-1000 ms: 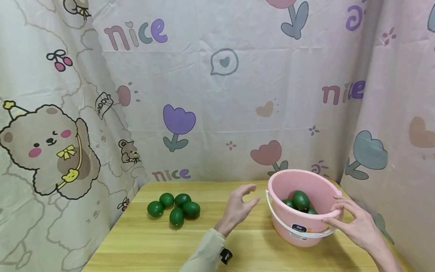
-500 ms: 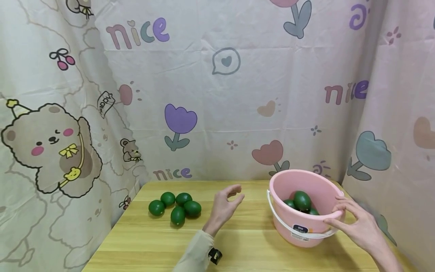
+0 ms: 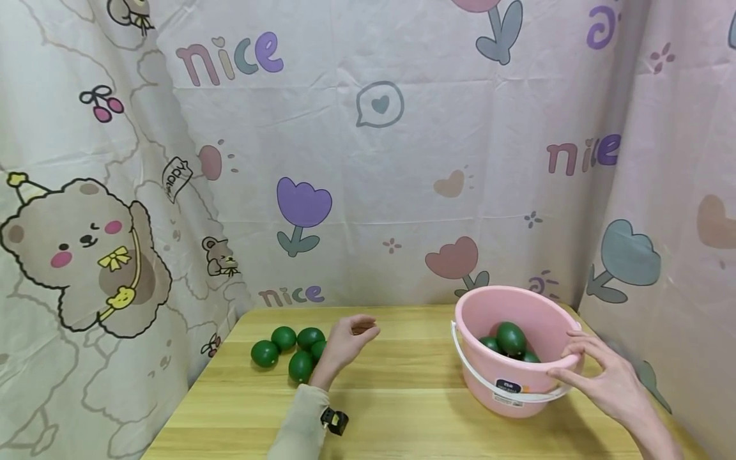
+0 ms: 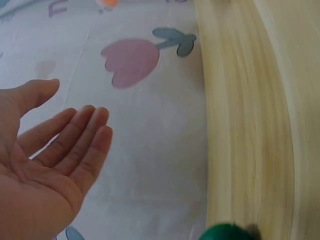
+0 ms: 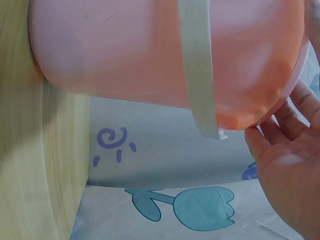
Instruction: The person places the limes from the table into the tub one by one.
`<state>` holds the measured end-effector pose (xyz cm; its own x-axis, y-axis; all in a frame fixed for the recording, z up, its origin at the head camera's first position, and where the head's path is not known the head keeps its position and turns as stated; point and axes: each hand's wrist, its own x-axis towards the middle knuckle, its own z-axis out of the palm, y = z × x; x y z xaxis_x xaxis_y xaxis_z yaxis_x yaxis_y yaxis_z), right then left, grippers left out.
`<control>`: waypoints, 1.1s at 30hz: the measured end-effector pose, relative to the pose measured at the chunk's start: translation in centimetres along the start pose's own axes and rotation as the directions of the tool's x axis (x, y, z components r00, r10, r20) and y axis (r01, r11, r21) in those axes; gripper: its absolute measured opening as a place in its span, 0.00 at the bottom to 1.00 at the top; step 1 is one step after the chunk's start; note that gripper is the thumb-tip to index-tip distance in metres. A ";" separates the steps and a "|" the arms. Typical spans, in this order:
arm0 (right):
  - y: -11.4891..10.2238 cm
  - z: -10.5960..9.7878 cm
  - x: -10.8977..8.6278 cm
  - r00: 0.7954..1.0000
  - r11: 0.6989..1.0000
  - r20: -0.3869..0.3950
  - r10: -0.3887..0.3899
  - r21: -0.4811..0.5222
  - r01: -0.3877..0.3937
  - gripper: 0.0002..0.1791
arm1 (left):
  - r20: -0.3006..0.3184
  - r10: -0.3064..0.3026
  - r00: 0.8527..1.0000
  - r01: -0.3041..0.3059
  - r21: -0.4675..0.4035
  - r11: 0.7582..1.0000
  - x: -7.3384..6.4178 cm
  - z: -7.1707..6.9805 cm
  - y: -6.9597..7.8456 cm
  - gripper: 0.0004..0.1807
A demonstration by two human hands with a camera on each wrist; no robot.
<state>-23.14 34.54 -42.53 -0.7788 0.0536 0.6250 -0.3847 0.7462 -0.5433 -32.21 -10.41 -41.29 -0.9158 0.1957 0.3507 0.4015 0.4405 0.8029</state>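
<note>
My left hand (image 3: 345, 345) is raised over the table beside a cluster of several smooth, dark green oval fruits that look like avocados (image 3: 265, 353). It holds nothing; its fingers are gently bent, with the thumb apart, as the left wrist view also shows. The forearm and hand partly cover the rightmost fruit. At the right, my right hand (image 3: 609, 377) grips the rim of a pink bucket (image 3: 535, 313), which stands on the table. Inside it lie more of the same fruits (image 3: 510, 338), some partly hidden by the front wall.
The bucket's white handle (image 5: 197, 60) hangs down across its front. Beneath everything is a light wooden table (image 3: 402, 409), its back edge meeting a patterned curtain (image 3: 368, 166). More curtain flanks the left and right sides.
My left hand has moved left, away from the bucket to the fruits on the table. My right hand and the bucket have stayed in place.
</note>
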 end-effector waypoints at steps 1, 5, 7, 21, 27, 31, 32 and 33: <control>0.0 0.0 0.0 1.000 1.000 -0.002 -0.005 0.003 0.005 0.17 | -0.006 -0.013 1.000 0.013 0.007 1.000 0.0 -0.4 -0.3 0.18; 0.0 0.0 0.1 1.000 1.000 -0.008 -0.014 0.008 0.014 0.17 | -0.027 -0.095 0.995 0.096 0.033 0.995 -0.3 -2.2 -1.4 0.19; 0.0 -0.1 0.1 1.000 1.000 -0.006 -0.012 0.007 0.012 0.17 | -0.046 -0.136 0.990 0.138 0.042 0.989 -0.4 -3.0 -1.9 0.19; -0.1 0.0 0.0 1.000 1.000 0.007 -0.005 0.010 0.005 0.17 | -0.290 -0.301 0.908 0.345 0.112 0.932 -1.8 -8.0 -5.6 0.22; -0.1 -0.1 0.2 0.998 0.998 -0.028 -0.059 0.018 0.060 0.18 | -0.387 -0.293 0.874 0.381 0.171 0.909 -2.2 -9.7 -6.2 0.22; 0.0 -0.1 0.2 0.998 0.998 -0.026 -0.059 0.018 0.059 0.19 | -0.412 -0.320 0.853 0.416 0.169 0.893 -2.5 -10.6 -6.8 0.24; 0.0 -0.1 0.2 0.998 0.998 -0.025 -0.056 0.019 0.057 0.19 | -0.413 -0.329 0.849 0.424 0.160 0.892 -2.6 -10.8 -7.0 0.25; 0.0 -0.1 0.2 0.998 0.998 -0.024 -0.055 0.020 0.055 0.19 | -0.413 -0.340 0.845 0.431 0.149 0.890 -2.6 -11.0 -7.1 0.26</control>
<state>-23.22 34.60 -42.32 -0.7443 0.0290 0.6672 -0.4367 0.7346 -0.5192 -32.68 -23.67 -42.59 -0.9112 -0.3466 0.2228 -0.0368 0.6070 0.7938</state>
